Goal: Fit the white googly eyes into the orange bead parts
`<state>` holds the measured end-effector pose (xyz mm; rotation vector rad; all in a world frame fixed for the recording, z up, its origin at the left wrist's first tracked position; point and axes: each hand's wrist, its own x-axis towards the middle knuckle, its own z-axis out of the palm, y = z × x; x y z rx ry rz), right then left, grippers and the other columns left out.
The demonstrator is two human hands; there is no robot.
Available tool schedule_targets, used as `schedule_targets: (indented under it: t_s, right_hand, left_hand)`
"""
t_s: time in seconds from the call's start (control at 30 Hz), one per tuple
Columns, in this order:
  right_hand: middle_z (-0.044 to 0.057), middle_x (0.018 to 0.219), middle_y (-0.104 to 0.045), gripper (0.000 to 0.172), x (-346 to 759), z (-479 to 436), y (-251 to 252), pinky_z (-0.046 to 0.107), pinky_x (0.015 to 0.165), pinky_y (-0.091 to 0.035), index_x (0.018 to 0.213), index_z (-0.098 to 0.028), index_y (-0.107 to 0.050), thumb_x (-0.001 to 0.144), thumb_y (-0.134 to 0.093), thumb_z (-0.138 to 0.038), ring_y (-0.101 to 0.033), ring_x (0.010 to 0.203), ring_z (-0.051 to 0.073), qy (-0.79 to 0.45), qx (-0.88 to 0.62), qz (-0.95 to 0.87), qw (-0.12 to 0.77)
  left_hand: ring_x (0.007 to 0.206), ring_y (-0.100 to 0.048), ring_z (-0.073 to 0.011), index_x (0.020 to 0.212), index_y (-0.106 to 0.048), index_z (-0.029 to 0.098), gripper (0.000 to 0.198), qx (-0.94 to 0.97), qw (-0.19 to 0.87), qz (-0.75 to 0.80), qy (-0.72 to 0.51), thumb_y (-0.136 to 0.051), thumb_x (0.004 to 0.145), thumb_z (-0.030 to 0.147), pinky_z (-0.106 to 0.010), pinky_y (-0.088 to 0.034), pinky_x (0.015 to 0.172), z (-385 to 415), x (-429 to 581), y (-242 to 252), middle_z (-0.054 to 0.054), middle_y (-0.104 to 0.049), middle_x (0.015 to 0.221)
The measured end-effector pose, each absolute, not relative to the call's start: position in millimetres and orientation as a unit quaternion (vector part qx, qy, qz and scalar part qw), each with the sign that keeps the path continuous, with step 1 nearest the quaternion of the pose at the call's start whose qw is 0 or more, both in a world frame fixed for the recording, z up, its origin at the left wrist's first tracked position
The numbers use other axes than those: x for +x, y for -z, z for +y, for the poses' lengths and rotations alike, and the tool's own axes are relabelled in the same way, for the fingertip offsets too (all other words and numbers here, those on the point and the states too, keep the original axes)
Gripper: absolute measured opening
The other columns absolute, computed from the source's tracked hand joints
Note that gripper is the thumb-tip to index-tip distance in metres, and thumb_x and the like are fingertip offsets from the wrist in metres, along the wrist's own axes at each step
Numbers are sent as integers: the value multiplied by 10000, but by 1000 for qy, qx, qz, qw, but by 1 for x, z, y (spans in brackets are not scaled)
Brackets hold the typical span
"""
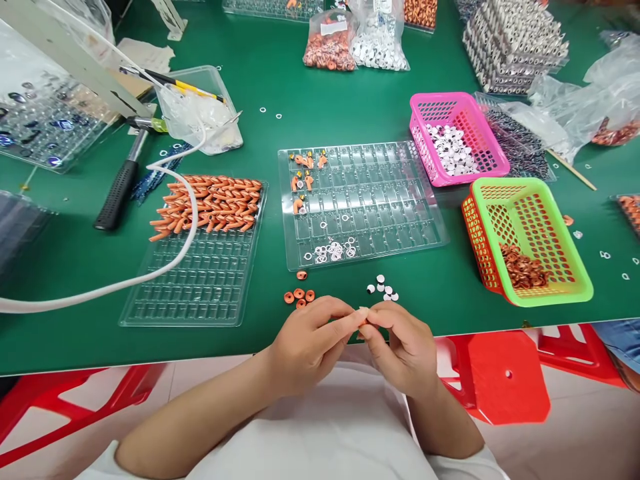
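Observation:
My left hand (313,340) and my right hand (403,347) meet fingertip to fingertip at the table's front edge, both pinched on a tiny orange part (364,323) between them. Just beyond lie a few orange rings (299,294) and some small white round pieces (383,288). Farther back sits a clear compartment tray (390,200) with a few orange pieces (303,175) at its top left and white rings (333,251) near its front. To the left, a second clear tray (200,287) carries a pile of orange curved parts (210,203).
A green-and-orange basket (530,240) holds orange rings; a pink basket (457,137) holds white pieces. A black-handled hammer (117,193), a white hose (150,273), bags of parts (353,40) and stacked trays (513,43) lie on the green table (270,87). Red stools (500,373) stand below.

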<state>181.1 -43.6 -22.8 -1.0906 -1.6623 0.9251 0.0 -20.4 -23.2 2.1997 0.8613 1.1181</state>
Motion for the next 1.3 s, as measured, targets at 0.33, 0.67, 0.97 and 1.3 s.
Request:
schedule_targets:
  t_s: [0.33, 0.67, 0.97, 1.3]
  right_hand:
    - [18, 876, -677, 229, 180, -46, 26, 255, 647, -566, 1051, -265, -650, 887, -599, -114, -650, 699, 120, -490, -475, -586, 437]
    - [19, 892, -633, 183, 192, -36, 22, 265, 709, -494, 1082, -230, -599, 904, -606, -273, -569, 765, 134, -498, -446, -659, 344]
    - [24, 815, -603, 135, 184, -37, 20, 258, 649, -441, 1034, -200, -567, 971, -448, -205, -526, 715, 138, -393, -448, -738, 315]
    - [8, 709, -552, 126, 175, -38, 20, 249, 563, -396, 910, -184, -593, 919, -496, -104, -464, 614, 125, -346, -459, -729, 372]
  left_hand:
    - [777, -615, -157, 1231, -532, 146, 382, 813, 221, 306, -442, -493, 871, 22, -290, -550, 662, -15, 2, 31, -85, -668, 900]
    - [792, -612, -164, 1145, -566, 119, 323, 796, 261, 316, -445, -516, 849, 0, -282, -550, 674, -19, 6, 30, -102, -673, 906]
    - [795, -615, -176, 1151, -573, 126, 318, 800, 232, 339, -438, -509, 859, 18, -286, -548, 671, -21, 6, 34, -105, -673, 915]
    - [825, -627, -166, 1189, -561, 141, 351, 803, 211, 334, -446, -518, 867, 9, -275, -558, 670, -24, 3, 39, -98, -660, 930]
